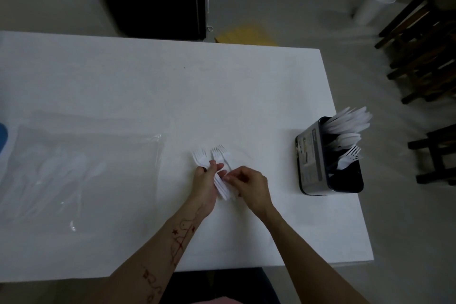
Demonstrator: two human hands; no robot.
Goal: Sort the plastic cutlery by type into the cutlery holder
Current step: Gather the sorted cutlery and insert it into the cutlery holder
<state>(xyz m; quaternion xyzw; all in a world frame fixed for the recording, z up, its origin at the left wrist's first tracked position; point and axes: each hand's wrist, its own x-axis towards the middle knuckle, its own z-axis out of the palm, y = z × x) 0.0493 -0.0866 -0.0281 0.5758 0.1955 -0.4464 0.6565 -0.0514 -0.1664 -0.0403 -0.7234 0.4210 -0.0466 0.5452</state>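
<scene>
While we look down over a white desk (148, 86), our left hand (206, 184) grips a bundle of white plastic forks (217, 158), fingers curled round the handles and the tines fanning out just beyond the fingertips. Our right hand (248, 186) sits right beside the left one, its thumb and fingers pinching the handle of one fork in that same bundle. Both forearms reach in from the near edge of the desk, and the left forearm bears red ink drawings.

Off to the right of the right hand, well apart from it and near the desk's right edge, stands the cutlery holder (318, 163), a dark box with a printed label on its side. Its farthest compartment holds white knives (350, 119), the next holds spoons (346, 139), and the next holds a few forks (349, 157) with tines up. The compartment nearest us looks dark, and we cannot tell what lies inside.

Far to the left of the left hand, a clear plastic bag (81, 175) lies flat on the desk, with pale cutlery (61, 168) faintly showing through it; the types are too blurred to name.

Beyond the desk, on the floor, a white cup (373, 3) lies tipped on its side.
</scene>
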